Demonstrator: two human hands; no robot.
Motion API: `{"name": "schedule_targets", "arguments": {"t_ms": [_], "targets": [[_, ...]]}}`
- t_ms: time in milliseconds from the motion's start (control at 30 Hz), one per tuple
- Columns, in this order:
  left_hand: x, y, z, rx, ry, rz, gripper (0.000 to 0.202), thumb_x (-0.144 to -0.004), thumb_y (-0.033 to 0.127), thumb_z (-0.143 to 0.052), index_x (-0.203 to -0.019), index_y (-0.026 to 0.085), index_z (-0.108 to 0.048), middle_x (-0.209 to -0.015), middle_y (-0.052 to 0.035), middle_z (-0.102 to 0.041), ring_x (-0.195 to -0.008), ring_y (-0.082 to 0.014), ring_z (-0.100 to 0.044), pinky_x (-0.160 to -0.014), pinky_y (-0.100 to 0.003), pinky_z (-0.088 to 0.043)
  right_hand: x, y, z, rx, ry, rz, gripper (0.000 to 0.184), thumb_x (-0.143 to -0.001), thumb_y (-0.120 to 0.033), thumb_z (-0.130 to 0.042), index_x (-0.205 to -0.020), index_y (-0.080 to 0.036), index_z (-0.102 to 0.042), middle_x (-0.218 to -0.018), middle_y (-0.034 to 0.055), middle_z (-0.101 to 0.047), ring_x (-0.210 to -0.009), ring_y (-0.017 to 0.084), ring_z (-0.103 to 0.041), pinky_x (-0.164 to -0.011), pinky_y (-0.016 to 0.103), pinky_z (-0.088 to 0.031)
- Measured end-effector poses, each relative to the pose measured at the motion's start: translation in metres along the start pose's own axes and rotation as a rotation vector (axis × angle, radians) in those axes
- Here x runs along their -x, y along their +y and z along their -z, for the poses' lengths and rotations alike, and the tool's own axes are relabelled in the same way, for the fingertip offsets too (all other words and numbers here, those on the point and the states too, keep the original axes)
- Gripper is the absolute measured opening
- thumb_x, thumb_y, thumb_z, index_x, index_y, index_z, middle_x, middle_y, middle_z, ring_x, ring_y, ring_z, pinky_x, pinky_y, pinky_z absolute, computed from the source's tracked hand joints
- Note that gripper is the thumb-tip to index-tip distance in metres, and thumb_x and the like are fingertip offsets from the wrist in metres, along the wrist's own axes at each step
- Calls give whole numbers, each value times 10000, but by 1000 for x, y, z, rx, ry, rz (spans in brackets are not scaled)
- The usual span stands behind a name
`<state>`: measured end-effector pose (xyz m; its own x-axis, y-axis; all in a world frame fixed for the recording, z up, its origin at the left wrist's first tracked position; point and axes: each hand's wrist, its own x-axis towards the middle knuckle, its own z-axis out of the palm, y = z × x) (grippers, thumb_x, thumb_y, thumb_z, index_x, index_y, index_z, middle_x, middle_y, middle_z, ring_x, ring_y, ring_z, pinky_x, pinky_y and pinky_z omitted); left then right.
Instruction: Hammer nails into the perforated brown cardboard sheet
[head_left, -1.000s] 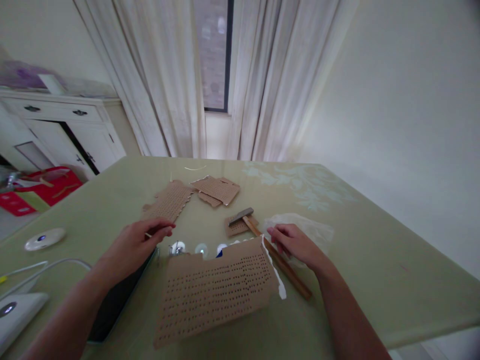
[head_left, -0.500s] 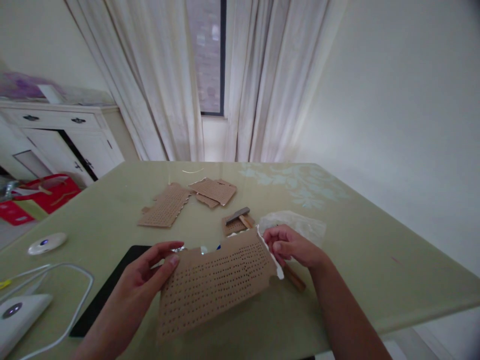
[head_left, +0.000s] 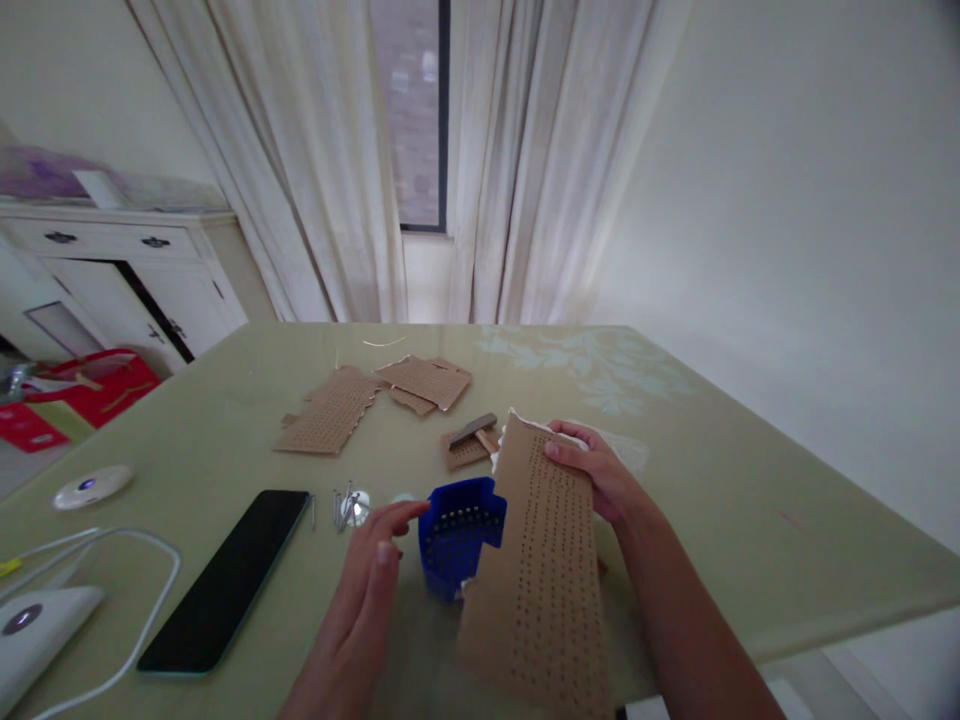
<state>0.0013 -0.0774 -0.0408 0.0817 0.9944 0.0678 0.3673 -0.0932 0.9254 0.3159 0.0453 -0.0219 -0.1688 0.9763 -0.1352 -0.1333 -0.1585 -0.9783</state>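
Note:
My right hand point(head_left: 596, 470) grips the top edge of a brown cardboard piece point(head_left: 544, 560) punched with rows of small holes, thumb in front. The cardboard stands tilted, its torn edge showing white. My left hand point(head_left: 367, 580) is open, fingers stretched toward the rim of a blue plastic basket point(head_left: 457, 545) with holes; whether a fingertip touches it I cannot tell. The cardboard hides the basket's right side. Beyond it, a hammer point(head_left: 472, 430) rests on a small cardboard scrap point(head_left: 463, 455), most of its handle hidden. Several nails point(head_left: 345, 508) lie left of the basket.
More perforated cardboard pieces point(head_left: 330, 415) lie farther back on the table point(head_left: 750, 500). A black-screened phone point(head_left: 229, 580), a white cable point(head_left: 169, 590) and white devices point(head_left: 94, 487) are at the left. A clear plastic bag point(head_left: 630, 452) sits behind my right hand.
The cardboard has swung from lying across to nearly upright, moving right. My left hand has let go of it and moved right. The blue basket, nails and whole phone now show.

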Motion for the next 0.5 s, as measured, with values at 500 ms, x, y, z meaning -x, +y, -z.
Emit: {"name": "schedule_targets", "arguments": {"t_ms": [500], "targets": [[-79,0,15,380,-444,34,731,-957,258,-621,-1645,295,-375,-1703,-102,-472,-1589,-296,-388,-1320,-546,-240,4,6,-29,146,-113,-50,485,-577,-469,-1013,-864,-205,-725,-805,-18,-726,-698,185,-661,-617,265,-470]]}}
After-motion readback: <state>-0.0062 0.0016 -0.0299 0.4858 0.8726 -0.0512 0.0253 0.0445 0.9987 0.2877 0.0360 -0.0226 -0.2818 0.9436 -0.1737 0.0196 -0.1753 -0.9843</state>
